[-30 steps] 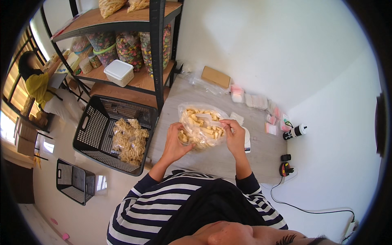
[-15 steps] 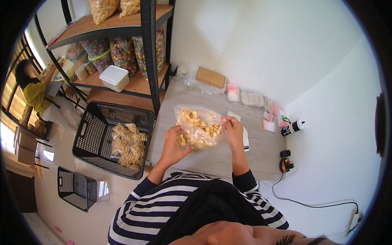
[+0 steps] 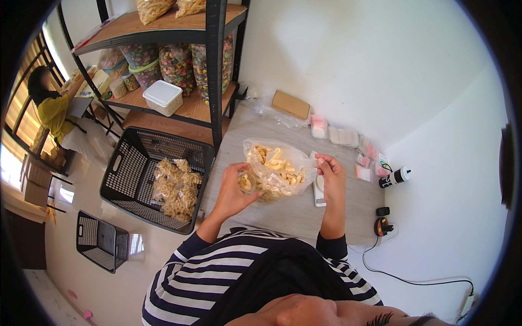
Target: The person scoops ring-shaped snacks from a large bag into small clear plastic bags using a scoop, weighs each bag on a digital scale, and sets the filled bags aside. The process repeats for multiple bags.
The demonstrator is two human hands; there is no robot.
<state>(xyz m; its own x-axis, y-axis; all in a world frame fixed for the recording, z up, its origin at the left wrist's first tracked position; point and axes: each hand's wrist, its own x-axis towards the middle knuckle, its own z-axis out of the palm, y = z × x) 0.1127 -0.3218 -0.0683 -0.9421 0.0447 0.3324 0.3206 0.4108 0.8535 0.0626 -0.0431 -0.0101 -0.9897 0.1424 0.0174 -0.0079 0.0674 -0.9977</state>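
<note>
A clear plastic bag (image 3: 280, 168) of pale curled snacks is raised over the grey table. My left hand (image 3: 231, 193) is closed around its lower left side, where a round clear container rim (image 3: 247, 179) with pieces inside shows. My right hand (image 3: 331, 174) pinches the bag's top edge at the right. A white scale (image 3: 319, 200) sits beneath, partly hidden by the bag and hand.
A black crate (image 3: 117, 163) holds bagged snacks (image 3: 176, 193); another crate (image 3: 95, 239) is below. Shelving (image 3: 215, 108) holds bags and tubs. Packets (image 3: 342, 136), a box (image 3: 291, 104), bottle (image 3: 394, 176) and cord line the back and right. Another person (image 3: 49, 108) stands far left.
My right hand has moved right with the bag's edge, drawing that side outward. The bag has shifted slightly right, and more of the scale's front shows beside my right hand.
</note>
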